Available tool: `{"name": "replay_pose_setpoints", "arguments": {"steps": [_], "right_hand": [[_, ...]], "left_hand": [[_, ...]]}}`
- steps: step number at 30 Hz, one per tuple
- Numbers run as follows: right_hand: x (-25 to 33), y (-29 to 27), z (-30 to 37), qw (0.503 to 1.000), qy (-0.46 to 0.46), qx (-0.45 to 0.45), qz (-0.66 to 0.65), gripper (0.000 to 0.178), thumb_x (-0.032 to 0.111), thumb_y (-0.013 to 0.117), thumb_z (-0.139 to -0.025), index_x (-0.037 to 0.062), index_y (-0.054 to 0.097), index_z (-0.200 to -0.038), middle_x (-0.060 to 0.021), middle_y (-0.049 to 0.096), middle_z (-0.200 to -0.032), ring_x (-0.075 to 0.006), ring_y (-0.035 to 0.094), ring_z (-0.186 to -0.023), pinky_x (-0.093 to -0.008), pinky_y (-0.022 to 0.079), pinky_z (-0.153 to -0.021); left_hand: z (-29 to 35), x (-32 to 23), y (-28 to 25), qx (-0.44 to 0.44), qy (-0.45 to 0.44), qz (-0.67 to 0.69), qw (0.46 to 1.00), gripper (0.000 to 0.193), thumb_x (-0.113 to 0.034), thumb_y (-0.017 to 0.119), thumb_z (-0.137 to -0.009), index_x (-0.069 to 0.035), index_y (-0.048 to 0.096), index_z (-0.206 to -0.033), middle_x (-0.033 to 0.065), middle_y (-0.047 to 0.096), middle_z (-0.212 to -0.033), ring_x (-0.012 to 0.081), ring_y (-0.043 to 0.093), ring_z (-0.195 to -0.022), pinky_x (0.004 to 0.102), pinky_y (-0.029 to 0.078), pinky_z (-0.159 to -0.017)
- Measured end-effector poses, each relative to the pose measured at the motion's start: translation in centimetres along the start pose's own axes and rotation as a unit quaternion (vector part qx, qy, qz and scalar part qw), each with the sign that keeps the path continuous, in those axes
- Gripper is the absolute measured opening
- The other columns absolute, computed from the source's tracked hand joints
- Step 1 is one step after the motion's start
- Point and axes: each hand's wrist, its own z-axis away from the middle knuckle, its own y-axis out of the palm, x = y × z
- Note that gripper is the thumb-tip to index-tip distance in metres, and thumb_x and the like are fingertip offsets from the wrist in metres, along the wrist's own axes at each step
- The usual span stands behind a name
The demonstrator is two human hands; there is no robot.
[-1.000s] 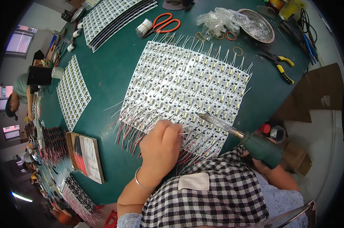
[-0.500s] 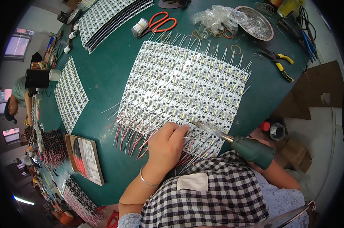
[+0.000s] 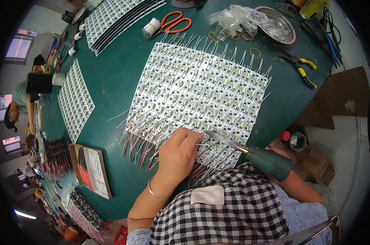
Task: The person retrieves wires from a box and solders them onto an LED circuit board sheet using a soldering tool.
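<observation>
A white circuit-board panel (image 3: 189, 81) lies on the green table, covered with small components and rows of thin white wires. Red and white wires (image 3: 140, 149) hang off its near edge. Over that near part my left hand (image 3: 178, 153) is closed in a pinch, a short white wire (image 3: 201, 144) poking out beside its fingers. My right hand (image 3: 279, 154) grips the dark green handle of a soldering iron (image 3: 268, 162) and is mostly hidden behind it. The iron's tip reaches the panel just right of my left fingertips.
Orange-handled scissors (image 3: 176, 22), a bundle of white wires (image 3: 152, 27), and a metal dish (image 3: 277, 25) beside crumpled plastic (image 3: 236, 18) lie at the back. Yellow-handled pliers (image 3: 303, 69) rest to the right. Leftward are another panel (image 3: 76, 102), a cardboard wire tray (image 3: 105, 179) and a co-worker (image 3: 19, 102).
My left hand has shifted slightly upward on the panel. The soldering iron's handle has moved a little to the left, while its tip stays at nearly the same spot.
</observation>
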Motion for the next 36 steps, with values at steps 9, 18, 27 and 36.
{"name": "replay_pose_setpoints", "arguments": {"steps": [9,18,27,36], "right_hand": [[1.0,-0.5,-0.4,0.997,0.022,0.028,0.066,0.026,0.007,0.063,-0.074,0.0016,0.061,-0.1,-0.0094,0.064,-0.091,-0.0212,0.064,-0.078,-0.0285,0.052,-0.07],[2.5,-1.2,-0.7,0.996,0.053,-0.046,-0.049,0.03,0.003,0.059,-0.077,-0.0001,0.059,-0.106,-0.0086,0.064,-0.098,-0.0182,0.063,-0.087,-0.0238,0.051,-0.077],[2.1,-1.8,0.1,0.993,0.071,-0.094,0.014,0.024,0.022,0.053,-0.084,0.0012,0.062,-0.092,-0.0066,0.062,-0.075,-0.0141,0.06,-0.062,-0.0254,0.048,-0.059],[1.6,-1.6,3.2,0.966,0.205,-0.099,-0.118,0.036,0.035,0.049,-0.086,0.0022,0.062,-0.092,-0.0073,0.062,-0.072,-0.0159,0.059,-0.066,-0.028,0.046,-0.063]], "left_hand": [[-0.3,0.1,-0.3,0.02,-0.006,-0.002,1.0,0.023,0.01,0.062,-0.064,-0.004,0.061,-0.082,0.0068,0.055,-0.075,0.0215,0.057,-0.062,0.0291,0.046,-0.053],[-0.2,0.0,-0.2,0.024,-0.01,0.008,1.0,0.023,0.01,0.062,-0.065,-0.005,0.062,-0.083,0.0063,0.056,-0.075,0.0206,0.057,-0.063,0.028,0.046,-0.054],[-0.2,-2.0,-2.8,-0.045,-0.013,-0.107,0.993,0.021,0.003,0.065,-0.065,-0.008,0.064,-0.083,0.0066,0.054,-0.074,0.0212,0.054,-0.059,0.0295,0.044,-0.05],[0.0,-1.6,1.1,-0.002,0.097,-0.054,0.994,0.027,0.0,0.062,-0.062,-0.007,0.064,-0.088,0.0025,0.046,-0.064,0.0166,0.048,-0.051,0.0281,0.039,-0.043]]}}
